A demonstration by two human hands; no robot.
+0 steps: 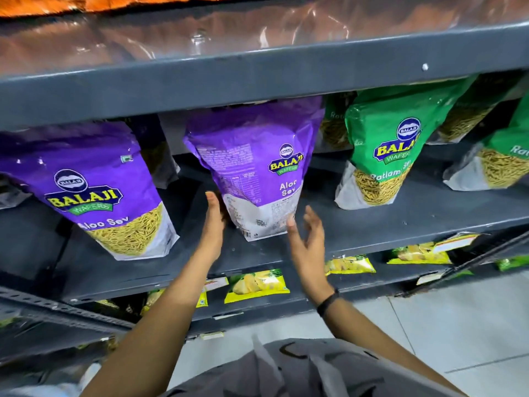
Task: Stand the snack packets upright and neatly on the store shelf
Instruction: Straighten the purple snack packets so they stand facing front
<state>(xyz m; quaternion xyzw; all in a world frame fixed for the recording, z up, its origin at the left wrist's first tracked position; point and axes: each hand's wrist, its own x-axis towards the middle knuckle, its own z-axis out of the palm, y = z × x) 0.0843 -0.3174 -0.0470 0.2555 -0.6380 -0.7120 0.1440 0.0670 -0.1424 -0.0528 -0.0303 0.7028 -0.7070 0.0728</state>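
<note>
Left hand (213, 222) was flat against the left edge of the middle purple Aloo Sev packet (257, 170), fingers straight, not gripping. Right hand (307, 239) was open and loose just beside its lower right corner, maybe a fingertip touching. The packet stood on the grey shelf (372, 224) but turned sideways, so I'd say this was the squaring-up step. Next move probably needs a twist to match the other Aloo Sev packet (100, 190) and the green Ratlami Sev packet (383, 150).

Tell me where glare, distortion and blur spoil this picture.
Head view: glare streaks the plastic wrap on the top shelf; the wide lens bows the grey shelf edge; the right hand looks slightly motion-blurred beside the middle purple packet.
</note>
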